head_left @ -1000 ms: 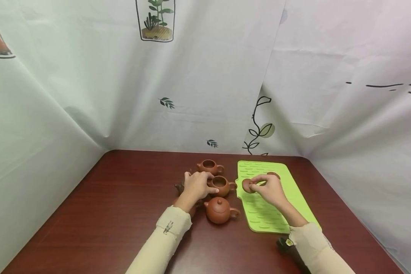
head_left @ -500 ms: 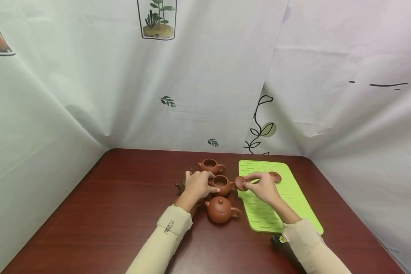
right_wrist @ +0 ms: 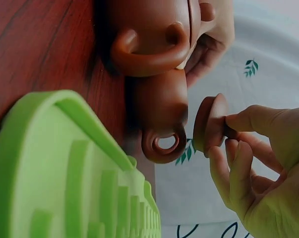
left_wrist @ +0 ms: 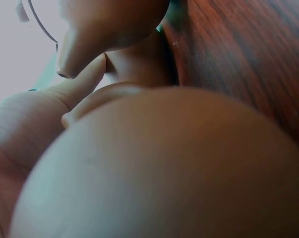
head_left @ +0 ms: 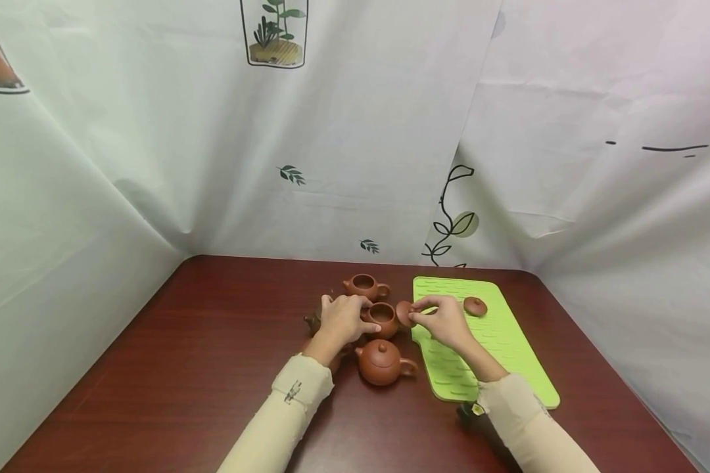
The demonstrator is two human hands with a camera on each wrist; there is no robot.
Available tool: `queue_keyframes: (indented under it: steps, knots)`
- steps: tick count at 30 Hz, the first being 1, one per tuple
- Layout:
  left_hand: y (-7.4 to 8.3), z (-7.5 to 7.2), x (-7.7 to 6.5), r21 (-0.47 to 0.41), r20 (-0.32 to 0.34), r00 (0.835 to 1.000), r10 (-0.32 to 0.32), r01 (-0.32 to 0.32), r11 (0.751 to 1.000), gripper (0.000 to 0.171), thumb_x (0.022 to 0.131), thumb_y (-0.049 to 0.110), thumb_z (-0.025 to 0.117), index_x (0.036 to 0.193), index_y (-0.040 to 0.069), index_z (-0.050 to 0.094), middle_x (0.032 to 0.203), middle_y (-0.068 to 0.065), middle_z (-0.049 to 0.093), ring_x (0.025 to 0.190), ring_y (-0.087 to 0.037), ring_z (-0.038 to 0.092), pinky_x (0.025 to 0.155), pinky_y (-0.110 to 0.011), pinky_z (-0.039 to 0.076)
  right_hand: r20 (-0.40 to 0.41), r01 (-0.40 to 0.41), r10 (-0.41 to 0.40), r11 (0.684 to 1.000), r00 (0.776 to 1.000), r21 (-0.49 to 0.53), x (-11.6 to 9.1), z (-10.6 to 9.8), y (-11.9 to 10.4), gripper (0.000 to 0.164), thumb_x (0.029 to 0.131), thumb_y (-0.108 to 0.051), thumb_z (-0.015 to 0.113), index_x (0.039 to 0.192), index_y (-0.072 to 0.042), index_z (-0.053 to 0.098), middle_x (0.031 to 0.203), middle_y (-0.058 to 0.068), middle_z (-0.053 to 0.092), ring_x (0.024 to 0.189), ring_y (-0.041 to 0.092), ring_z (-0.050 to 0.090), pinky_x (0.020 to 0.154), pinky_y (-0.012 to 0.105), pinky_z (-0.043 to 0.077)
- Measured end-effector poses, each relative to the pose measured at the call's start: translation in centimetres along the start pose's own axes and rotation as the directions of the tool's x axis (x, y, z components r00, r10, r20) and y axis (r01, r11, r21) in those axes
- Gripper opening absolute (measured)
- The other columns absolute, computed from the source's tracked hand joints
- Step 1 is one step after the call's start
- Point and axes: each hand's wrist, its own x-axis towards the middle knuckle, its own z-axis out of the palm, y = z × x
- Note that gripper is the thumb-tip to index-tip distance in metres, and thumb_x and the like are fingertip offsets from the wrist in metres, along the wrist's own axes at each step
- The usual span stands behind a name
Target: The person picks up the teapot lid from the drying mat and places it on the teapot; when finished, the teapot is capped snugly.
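My right hand [head_left: 446,320] pinches a small brown teapot lid [right_wrist: 211,124] by its knob, tilted, beside the handle of a lidless teapot [head_left: 382,320]. My left hand [head_left: 344,321] steadies that open teapot from its spout side, thumb at the front and fingers behind. Nearer the person stands a lidded teapot [head_left: 380,362], its handle to the right. Behind is another lidless teapot [head_left: 364,286]. Close to the left wrist camera, a rounded brown pot [left_wrist: 164,163] hides much of the left fingers. A second lid [head_left: 475,306] lies on the green mat.
The ridged green mat [head_left: 479,368] lies to the right on the dark red wooden table [head_left: 213,368]. A dark pot [head_left: 312,321] shows partly past the left hand. Printed white cloth [head_left: 355,131] hangs around the table's back and sides.
My right hand has carried the lid leftward from over the green mat to the open teapot's handle. The lid on the mat has come into full view. My left hand stays in place.
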Motion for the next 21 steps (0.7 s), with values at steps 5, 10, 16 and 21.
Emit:
queue_keyframes:
  steps: [5, 10, 16, 21]
  knots:
    - [0.0, 0.0, 0.0, 0.009, 0.005, 1.000, -0.005, 0.005, 1.000, 0.051, 0.077, 0.052, 0.081, 0.119, 0.026, 0.071, 0.106, 0.004, 0.072, 0.094, -0.019, 0.064, 0.093, -0.048, 0.030, 0.004, 0.006, -0.006, 1.000, 1.000, 0.005, 0.4, 0.4, -0.5, 0.008, 0.084, -0.010, 0.077, 0.091, -0.007, 0.077, 0.088, 0.008, 0.072, 0.074, 0.035, 0.070, 0.045, 0.031, 0.049]
    - [0.0, 0.0, 0.0, 0.008, 0.009, 1.000, -0.004, 0.004, 1.000, 0.051, 0.077, 0.052, 0.082, 0.119, 0.025, 0.072, 0.106, 0.004, 0.072, 0.094, -0.019, 0.065, 0.093, -0.049, 0.030, 0.013, 0.004, -0.004, 1.000, 1.000, 0.020, 0.8, 0.9, -1.0, 0.007, 0.084, -0.009, 0.076, 0.091, -0.006, 0.076, 0.082, 0.010, 0.072, 0.073, 0.037, 0.071, 0.044, 0.030, 0.048]
    - [0.0, 0.0, 0.2, 0.013, 0.010, 1.000, -0.003, 0.003, 1.000, 0.052, 0.077, 0.052, 0.082, 0.120, 0.025, 0.071, 0.106, 0.003, 0.072, 0.094, -0.020, 0.065, 0.092, -0.048, 0.031, 0.017, 0.015, -0.015, 1.000, 1.000, 0.004, 1.3, 1.6, -1.5, 0.009, 0.084, -0.010, 0.077, 0.092, -0.006, 0.076, 0.078, 0.009, 0.071, 0.061, 0.037, 0.067, 0.044, 0.030, 0.048]
    - [0.0, 0.0, 0.1, 0.014, 0.014, 1.000, -0.001, 0.001, 1.000, 0.053, 0.077, 0.053, 0.081, 0.122, 0.026, 0.071, 0.107, 0.003, 0.072, 0.094, -0.020, 0.065, 0.092, -0.049, 0.030, 0.019, 0.031, -0.032, 1.000, 0.999, 0.001, 1.8, 2.1, -1.7, 0.008, 0.085, -0.010, 0.077, 0.092, -0.006, 0.076, 0.080, 0.007, 0.069, 0.058, 0.039, 0.063, 0.046, 0.031, 0.050]
